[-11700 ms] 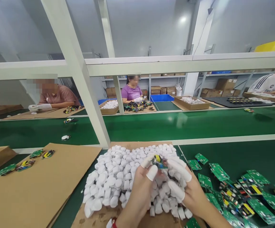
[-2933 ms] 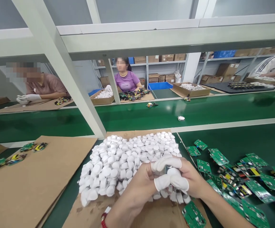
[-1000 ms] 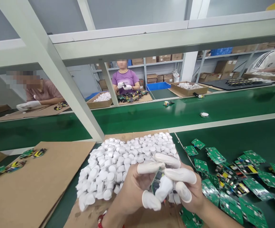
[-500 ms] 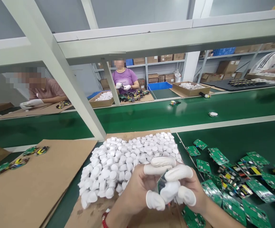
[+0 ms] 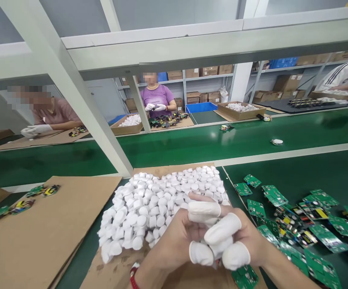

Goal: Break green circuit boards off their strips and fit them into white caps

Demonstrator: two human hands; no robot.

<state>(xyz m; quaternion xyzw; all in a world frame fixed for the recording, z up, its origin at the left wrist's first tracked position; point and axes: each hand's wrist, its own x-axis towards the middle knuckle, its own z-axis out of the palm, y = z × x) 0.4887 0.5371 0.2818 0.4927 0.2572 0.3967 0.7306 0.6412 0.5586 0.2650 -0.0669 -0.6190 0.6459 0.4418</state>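
Observation:
My left hand (image 5: pixel 181 235) and my right hand (image 5: pixel 246 235) are closed together over the cardboard, white finger cots on several fingertips. Between them is a white round piece (image 5: pixel 224 245), pressed by the right fingers against a small circuit board that the left hand grips. The fingers now hide nearly all of that board. Just behind the hands lies a large heap of white round pieces (image 5: pixel 149 208). Green circuit boards (image 5: pixel 274 195) are scattered to the right, some face down, others showing their components.
A green conveyor belt (image 5: pixel 176 146) crosses beyond the heap, carrying a few boards. At left, cardboard sheets (image 5: pixel 41 233) bear several boards. A slanted white post (image 5: pixel 86 116) and an overhead beam (image 5: pixel 167 50) frame the bench. Co-workers sit across the belt.
My fingers have closed further over the board, whose green edge showed before and is now covered. Boards on the belt have shifted to the right.

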